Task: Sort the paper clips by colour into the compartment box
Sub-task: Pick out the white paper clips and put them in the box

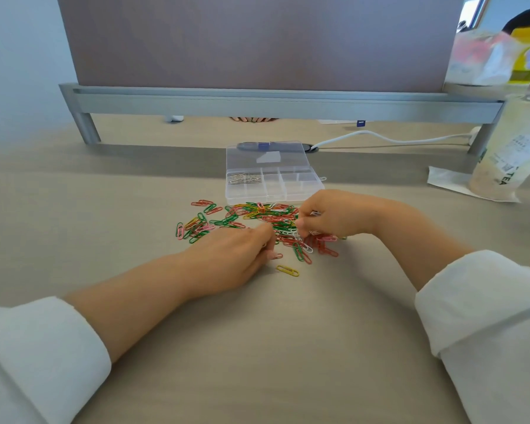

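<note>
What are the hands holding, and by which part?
The right hand pinches white clips; where on them is hidden. The left hand rests fingertips in the pile; a hold cannot be told.

The tabletop (257,347) is a matt beige laminate with a faint, smooth grain. The loose paper clips (257,212) at the centre of the frame are thin wire under a glossy coloured coating: red, green, yellow, pink, white. The compartment box (276,197) is clear hard plastic, shiny on its rims, and the clips in its upper left cell (244,178) look like bare silvery metal. Across the top, the panel (257,41) looks matt and cloth-like above a dull grey metal rail (288,105). At the right, the cup (508,154) is translucent plastic on white paper (444,180). The cable (380,136) is smooth white plastic. The sleeves (37,356) are soft white cloth.
</note>
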Demonstrator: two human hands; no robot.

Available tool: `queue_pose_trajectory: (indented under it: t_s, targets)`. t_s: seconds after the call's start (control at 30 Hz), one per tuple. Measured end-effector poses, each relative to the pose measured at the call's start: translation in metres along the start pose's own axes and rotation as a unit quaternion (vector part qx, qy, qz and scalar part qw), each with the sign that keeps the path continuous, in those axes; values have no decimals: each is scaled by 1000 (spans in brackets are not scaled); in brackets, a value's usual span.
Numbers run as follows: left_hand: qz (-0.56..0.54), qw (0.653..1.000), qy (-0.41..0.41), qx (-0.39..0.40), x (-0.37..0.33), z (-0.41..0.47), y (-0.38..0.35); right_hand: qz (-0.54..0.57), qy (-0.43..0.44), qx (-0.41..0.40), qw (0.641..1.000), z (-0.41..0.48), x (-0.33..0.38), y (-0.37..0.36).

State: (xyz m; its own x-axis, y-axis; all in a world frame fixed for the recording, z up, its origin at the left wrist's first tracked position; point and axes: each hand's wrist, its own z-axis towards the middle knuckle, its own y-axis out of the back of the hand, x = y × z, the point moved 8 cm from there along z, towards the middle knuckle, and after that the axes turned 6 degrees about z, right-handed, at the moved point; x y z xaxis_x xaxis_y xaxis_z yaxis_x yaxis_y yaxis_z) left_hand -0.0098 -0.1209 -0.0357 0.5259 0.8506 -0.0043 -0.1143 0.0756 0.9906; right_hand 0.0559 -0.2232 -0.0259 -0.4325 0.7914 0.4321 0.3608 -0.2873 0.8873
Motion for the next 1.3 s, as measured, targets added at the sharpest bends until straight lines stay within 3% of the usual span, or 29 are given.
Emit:
queue_pose_trajectory:
  t_s: [0.2,0.8,0.97,1.3]
  targets:
    - [-59,995,46,-67,15,0,6,-20,-17,26,999,-5,1,-1]
    - [-93,986,30,-138,24,1,12,-63,-15,70,995,-7,10,-9]
    - [-58,990,23,-128,20,10,13,61,-22,48,997,-5,5,-5]
    - [23,994,81,-63,9,57,13,136,-43,-50,989,1,-20,14]
